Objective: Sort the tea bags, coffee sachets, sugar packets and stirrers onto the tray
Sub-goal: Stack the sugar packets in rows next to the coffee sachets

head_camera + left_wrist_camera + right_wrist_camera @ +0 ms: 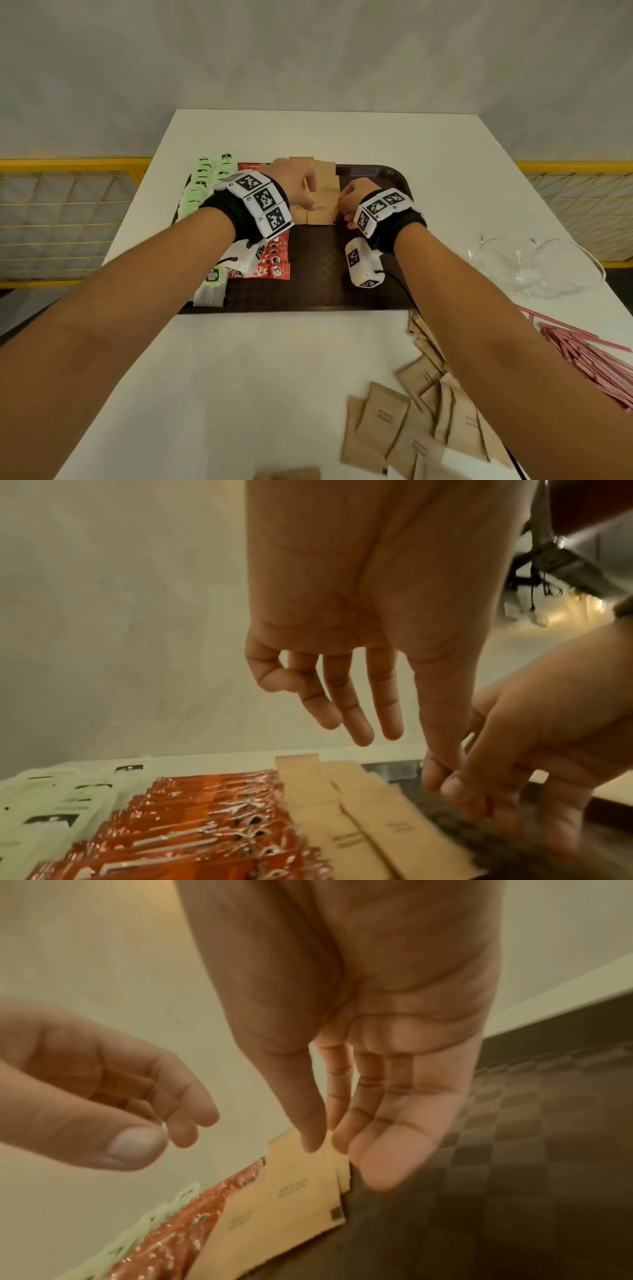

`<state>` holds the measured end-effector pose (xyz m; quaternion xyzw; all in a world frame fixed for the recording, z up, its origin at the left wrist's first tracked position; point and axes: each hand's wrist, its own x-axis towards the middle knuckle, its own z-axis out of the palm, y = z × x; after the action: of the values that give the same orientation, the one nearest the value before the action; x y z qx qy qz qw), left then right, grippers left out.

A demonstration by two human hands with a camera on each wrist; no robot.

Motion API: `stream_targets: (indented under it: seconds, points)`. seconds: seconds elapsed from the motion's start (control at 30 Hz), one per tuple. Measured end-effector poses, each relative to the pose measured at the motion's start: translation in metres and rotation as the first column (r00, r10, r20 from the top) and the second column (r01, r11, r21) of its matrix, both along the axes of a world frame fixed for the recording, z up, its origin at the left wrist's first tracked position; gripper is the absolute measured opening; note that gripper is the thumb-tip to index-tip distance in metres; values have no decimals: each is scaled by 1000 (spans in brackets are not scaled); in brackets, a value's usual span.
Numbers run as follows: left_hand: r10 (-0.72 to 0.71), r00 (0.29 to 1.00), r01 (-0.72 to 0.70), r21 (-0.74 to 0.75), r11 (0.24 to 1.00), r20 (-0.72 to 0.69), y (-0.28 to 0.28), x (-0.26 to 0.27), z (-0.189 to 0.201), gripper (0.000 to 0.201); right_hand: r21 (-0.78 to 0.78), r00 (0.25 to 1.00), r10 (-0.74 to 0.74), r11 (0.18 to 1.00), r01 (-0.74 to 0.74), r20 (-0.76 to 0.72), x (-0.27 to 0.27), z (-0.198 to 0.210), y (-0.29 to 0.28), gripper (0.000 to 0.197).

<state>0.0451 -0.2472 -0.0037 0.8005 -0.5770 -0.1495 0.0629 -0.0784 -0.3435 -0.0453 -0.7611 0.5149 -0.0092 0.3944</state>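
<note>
The left hand (294,185) is held above the far middle of the tray (376,274), its fingers (356,723) loosely extended and spread downward; nothing is gripped in it, and its thumb tip is seen close to the brown sugar packets (317,195) laid on the tray, though contact cannot be confirmed. The right hand (354,202) is held just to the right of those packets, with fingers (394,1161) relaxed and nearly straight, pointing down toward the packets' right edge; nothing is clasped in it either, and whether the fingertips touch the paper cannot be told. The sugar packets are arranged in two overlapping rows running from near to far. Just left of them a row of red coffee sachets (274,260) is laid, and further left a row of pale green tea bags (202,185) is set along the tray's left edge. On the white table (239,377), near and to the right, more loose sugar packets (411,418) are scattered, and a bundle of red stirrers (582,356) is lying at the right edge. A clear glass bowl (534,263) is placed on the table right of the tray.
</note>
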Motion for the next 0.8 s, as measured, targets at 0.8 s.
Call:
stream_targets:
  seconds: [0.8]
  points:
    - [-357, 895, 434, 343, 833, -266, 150, -192, -35, 71, -202, 925, 124, 957, -207, -360, -203, 27, 130, 27]
